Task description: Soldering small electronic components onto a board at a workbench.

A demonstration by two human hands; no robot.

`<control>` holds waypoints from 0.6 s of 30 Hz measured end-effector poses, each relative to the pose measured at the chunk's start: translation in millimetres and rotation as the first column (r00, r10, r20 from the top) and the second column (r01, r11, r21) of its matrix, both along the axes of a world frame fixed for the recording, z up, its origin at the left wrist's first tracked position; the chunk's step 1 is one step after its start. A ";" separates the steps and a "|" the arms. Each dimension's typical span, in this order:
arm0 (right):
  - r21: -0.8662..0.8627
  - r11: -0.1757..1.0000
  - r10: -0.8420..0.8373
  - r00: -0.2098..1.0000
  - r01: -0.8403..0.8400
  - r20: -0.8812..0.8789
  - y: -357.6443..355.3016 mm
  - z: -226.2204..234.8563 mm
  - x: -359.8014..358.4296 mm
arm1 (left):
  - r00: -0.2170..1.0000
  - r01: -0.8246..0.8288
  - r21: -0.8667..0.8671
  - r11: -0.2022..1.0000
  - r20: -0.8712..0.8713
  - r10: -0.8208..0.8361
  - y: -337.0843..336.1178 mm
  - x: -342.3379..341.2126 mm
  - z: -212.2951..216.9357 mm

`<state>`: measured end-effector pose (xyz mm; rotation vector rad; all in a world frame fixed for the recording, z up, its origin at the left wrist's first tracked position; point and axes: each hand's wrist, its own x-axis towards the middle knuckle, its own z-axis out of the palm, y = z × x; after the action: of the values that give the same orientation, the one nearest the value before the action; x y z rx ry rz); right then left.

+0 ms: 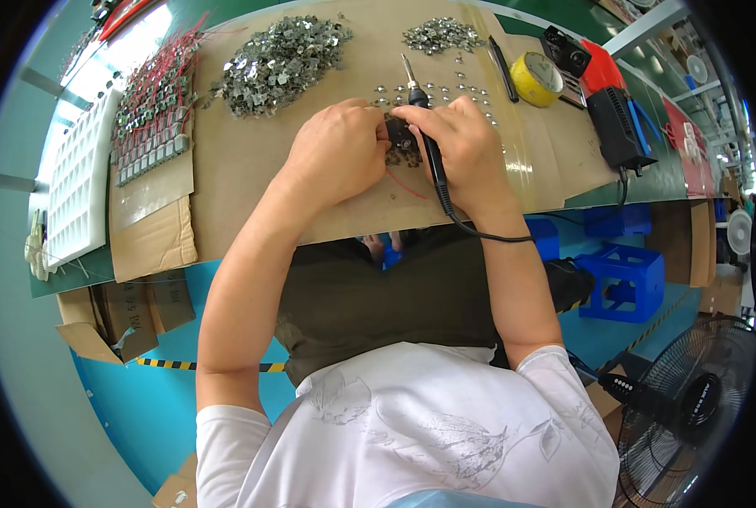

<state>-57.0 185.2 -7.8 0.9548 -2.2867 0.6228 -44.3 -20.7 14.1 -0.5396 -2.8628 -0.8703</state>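
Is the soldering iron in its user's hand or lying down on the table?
In hand: the right hand holds the soldering iron, its metal tip pointing away from the person's body.

Green table [670, 184], mostly under brown sheeting [251, 182], from where I stand. On it: big heap of silver metal pieces [285, 63] far left of centre; smaller shiny heap [441, 35] far side, loose bits [471, 89] scattered nearer. Brownish bits [407, 158] near front edge. Left: red-wired parts [153, 140], white gridded tray [82, 182]. Right: yellow tape roll [536, 79], black box [619, 131].
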 end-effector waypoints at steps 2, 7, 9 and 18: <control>-0.021 1.000 -0.012 1.000 0.012 0.005 2.1 -2.8 2.4 | 0.999 0.011 -0.005 1.000 -0.031 -0.011 -0.6 0.2 -2.0; -0.050 0.999 -0.018 1.000 0.019 0.009 5.1 -1.8 13.1 | 1.000 0.008 -0.023 1.000 -0.006 -0.008 0.4 1.0 0.5; -0.044 0.999 -0.018 1.000 0.018 0.008 5.5 -1.8 14.9 | 1.000 0.005 -0.029 1.000 0.001 -0.005 0.1 1.7 1.3; -0.090 0.996 0.010 1.000 -0.008 0.023 6.7 -1.5 13.9 | 1.000 -0.016 -0.031 0.999 -0.016 0.016 1.6 4.6 0.9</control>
<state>-43.1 192.0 -9.2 0.9202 -2.2550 0.7380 -39.6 -19.1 15.0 -0.5236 -2.8664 -0.8172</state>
